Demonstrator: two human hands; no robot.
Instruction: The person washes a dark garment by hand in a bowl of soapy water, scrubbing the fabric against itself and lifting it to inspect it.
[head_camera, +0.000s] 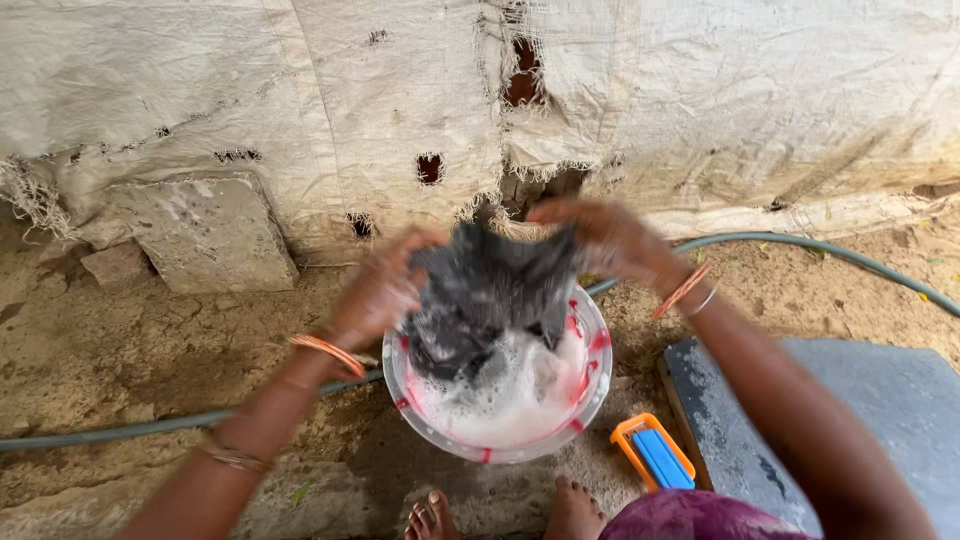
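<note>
Both my hands hold a dark grey wet cloth (487, 292) above a round clear basin (590, 395) with red marks, full of white soapy foam (515, 400). My left hand (378, 292) grips the cloth's left edge. My right hand (608, 237) grips its right edge. The cloth hangs stretched between them, its lower end dipping into the foam. Both hands are motion-blurred. Bangles ring both wrists.
A green hose (820, 250) runs across the sandy ground behind the basin. An orange and blue scrub brush (654, 453) lies right of the basin, beside a flat grey stone slab (890, 410). A torn woven sheet (400, 100) covers the wall behind; a stone block (205, 232) leans at left. My bare feet (500, 512) stand near the basin.
</note>
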